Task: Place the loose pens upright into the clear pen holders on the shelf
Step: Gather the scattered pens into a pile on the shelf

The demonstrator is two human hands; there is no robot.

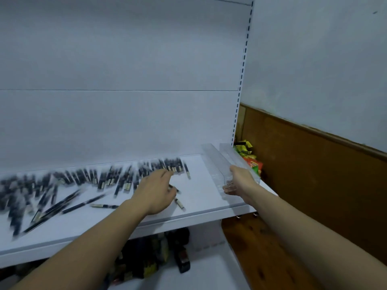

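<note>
Across lower frame, shelf [204,195] carries loose pens [83,178] flat at left, clear pen holder [215,162] centre-right gripped by right hand [240,178], left hand [155,191] curled over pens, hold unclear: pickup step, next likely needs firm pinch, upend, insert.

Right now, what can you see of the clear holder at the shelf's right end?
The holder is a long trough of clear, colourless plastic with two raised side walls, blurred by motion. It lies at the right end of the shelf, running from the back toward the front edge. No pens show inside it. The right hand grips its near end, with fingers showing through the plastic. The pens lie apart, to its left.
</note>
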